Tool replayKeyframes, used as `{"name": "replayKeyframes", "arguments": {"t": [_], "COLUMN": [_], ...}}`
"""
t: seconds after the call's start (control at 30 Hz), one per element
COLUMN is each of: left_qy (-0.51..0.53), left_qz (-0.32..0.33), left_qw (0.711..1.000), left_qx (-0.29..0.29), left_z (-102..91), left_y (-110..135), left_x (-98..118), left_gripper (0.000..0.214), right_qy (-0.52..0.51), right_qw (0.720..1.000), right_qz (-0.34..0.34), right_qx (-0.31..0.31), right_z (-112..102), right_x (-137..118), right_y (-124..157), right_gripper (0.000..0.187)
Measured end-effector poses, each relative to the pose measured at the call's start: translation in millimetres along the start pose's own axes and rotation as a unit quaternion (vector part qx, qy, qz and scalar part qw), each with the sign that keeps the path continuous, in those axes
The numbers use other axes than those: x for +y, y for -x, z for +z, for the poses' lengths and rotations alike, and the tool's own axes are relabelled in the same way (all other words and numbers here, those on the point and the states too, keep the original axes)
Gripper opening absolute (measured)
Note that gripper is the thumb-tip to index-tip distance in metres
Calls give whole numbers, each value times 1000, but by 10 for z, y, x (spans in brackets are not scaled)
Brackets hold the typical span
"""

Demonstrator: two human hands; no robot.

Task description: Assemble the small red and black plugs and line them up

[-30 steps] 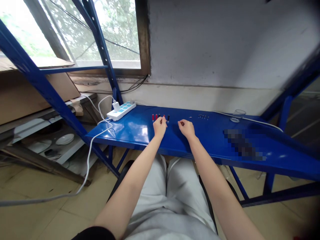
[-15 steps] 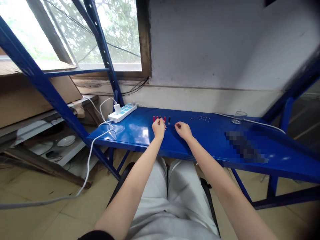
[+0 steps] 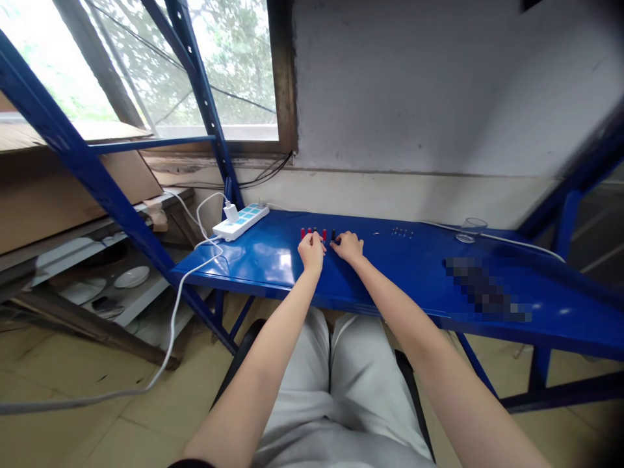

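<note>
My left hand (image 3: pixel 311 251) is closed in a pinch just in front of a row of small cylinders on the blue table (image 3: pixel 273 260); what its fingers hold is hidden. A red cylinder (image 3: pixel 302 233) stands left of its fingers, another red cylinder (image 3: pixel 324 234) to their right, and a dark one (image 3: pixel 314 229) shows partly behind them. At the right end of the row is a small black cylinder (image 3: pixel 333 233), upright. My right hand (image 3: pixel 349 246) reaches it from the right, thumb and fingertips closed around its lower part.
Several tiny metal pieces (image 3: pixel 402 233) stand in rows farther right, with a small light scrap (image 3: pixel 376 233) nearby. A clear glass (image 3: pixel 470 230) is near the back edge, and a blurred dark object (image 3: pixel 485 289) lies in front of it. A white power strip (image 3: pixel 241 221) with cables sits at the left.
My right hand has moved left to the black cylinder, its fingers spreading from a loose pinch and coming against it. My left hand stays by the row. The view has shifted slightly.
</note>
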State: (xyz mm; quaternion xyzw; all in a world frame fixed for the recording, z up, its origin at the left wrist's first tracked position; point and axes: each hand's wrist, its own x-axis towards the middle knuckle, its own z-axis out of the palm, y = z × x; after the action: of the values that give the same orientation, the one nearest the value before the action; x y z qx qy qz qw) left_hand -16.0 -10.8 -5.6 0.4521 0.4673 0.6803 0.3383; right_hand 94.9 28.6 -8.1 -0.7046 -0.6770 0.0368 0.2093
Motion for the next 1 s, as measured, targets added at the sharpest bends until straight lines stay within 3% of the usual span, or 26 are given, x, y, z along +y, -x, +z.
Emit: {"name": "replayKeyframes", "arguments": {"t": [0.3,0.53,0.7,0.83,1.0], "left_qy": [-9,-54,-110,-145,-97], "left_qz": [12,83,148,157,91], "left_qw": [1000,994,980,965,978], "left_qx": [-8,-37,-75,-155,-163], "left_z": [-3,13,48,59,61], "left_y": [-10,27,79,63,0], "left_x": [-37,-22,-23,-98,-156], "left_gripper": [28,20,50,26,19], "right_qy": [-9,-32,28,88,38], "right_qw": [1000,998,986,971,972], "right_qz": [8,-38,-128,-170,-158], "right_qx": [12,37,107,146,171], "right_z": [57,-86,-220,-243,-233], "right_x": [-45,13,130,183,221], "right_y": [-52,40,265,435,460], "right_gripper": [22,18,22,25,26]}}
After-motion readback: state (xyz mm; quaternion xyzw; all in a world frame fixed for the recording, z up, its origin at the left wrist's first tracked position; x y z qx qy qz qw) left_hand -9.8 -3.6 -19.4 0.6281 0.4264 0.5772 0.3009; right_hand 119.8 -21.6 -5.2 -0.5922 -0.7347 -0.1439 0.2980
